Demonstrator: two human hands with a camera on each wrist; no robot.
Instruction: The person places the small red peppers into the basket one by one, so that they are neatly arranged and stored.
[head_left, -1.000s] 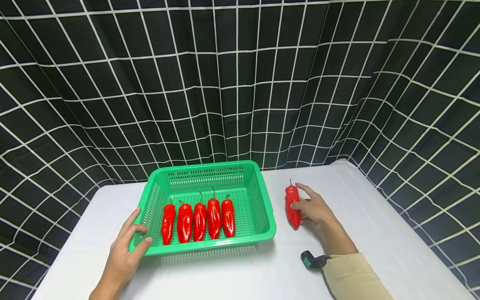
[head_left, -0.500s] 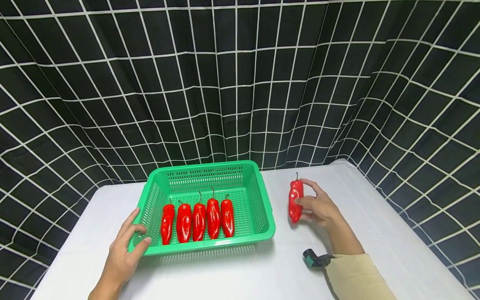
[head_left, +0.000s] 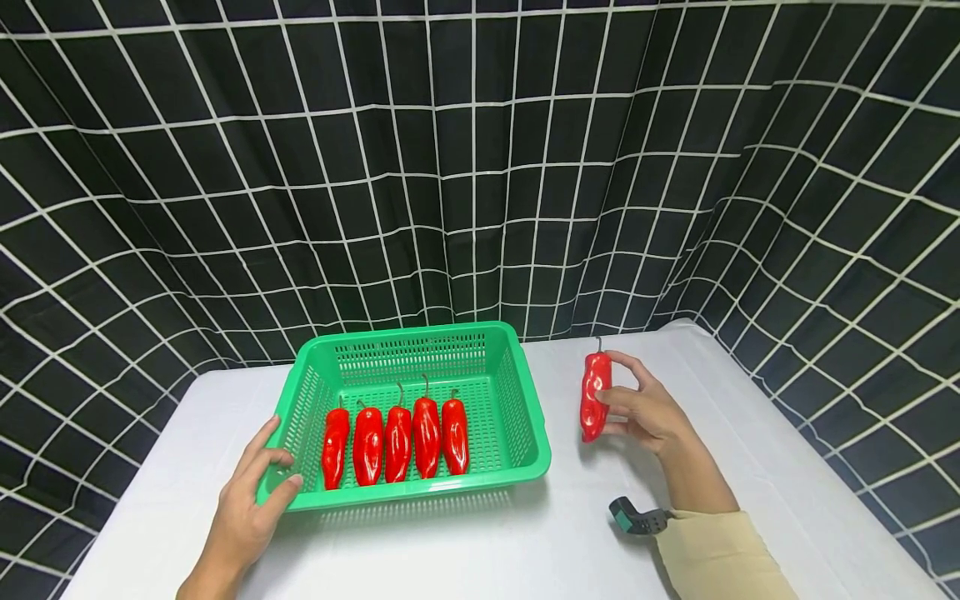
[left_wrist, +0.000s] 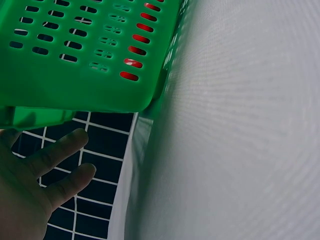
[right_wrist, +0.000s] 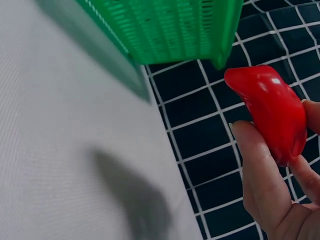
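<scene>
A green plastic basket (head_left: 420, 482) stands on the white-covered table, with several red peppers (head_left: 398, 444) side by side on its floor. My left hand (head_left: 247, 500) holds the basket's near left corner, thumb and forefinger over the rim; two other fingers stretch free beside the basket in the left wrist view. To the right of the basket, my right hand (head_left: 648, 412) pinches another red pepper (head_left: 595, 396) between thumb and fingers. This pepper is raised off the table, stem pointing away from me, its shadow below in the right wrist view.
White cloth (head_left: 420, 554) covers the table. A black curtain (head_left: 480, 208) with white grid lines hangs behind and at both sides. A small black device (head_left: 637, 518) sits at the right wrist, by a beige sleeve (head_left: 720, 550).
The right hand has lifted its pepper and moved it slightly right and away from me. The left hand, the basket and the peppers inside stay in place.
</scene>
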